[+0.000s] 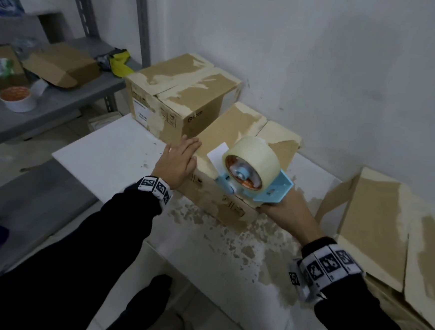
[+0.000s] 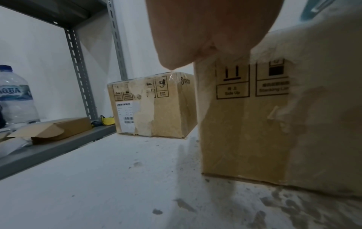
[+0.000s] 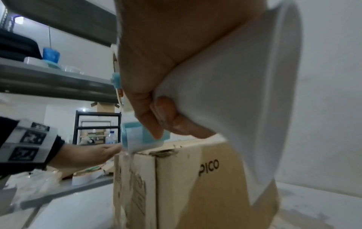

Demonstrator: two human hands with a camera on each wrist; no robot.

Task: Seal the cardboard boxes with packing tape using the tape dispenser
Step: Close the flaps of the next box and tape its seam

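A light-blue tape dispenser [image 1: 252,167] with a pale tape roll sits over the near edge of the middle cardboard box [image 1: 240,125]. My right hand [image 1: 283,209] grips its handle; in the right wrist view the fingers [image 3: 166,122] curl round the handle. The dispenser's nose [image 3: 141,139] meets the box's top edge [image 3: 195,178], and clear tape runs down the box's side. My left hand [image 1: 189,149] lies flat with straight fingers on the box top's left edge. In the left wrist view the palm [image 2: 195,31] rests above the same box [image 2: 245,124].
A second box [image 1: 180,94] stands behind on the left and a third [image 1: 378,224] on the right, both on the white table [image 1: 113,151]. A grey metal shelf [image 1: 59,105] at left holds a small carton, a white tub and a water bottle [image 2: 15,96].
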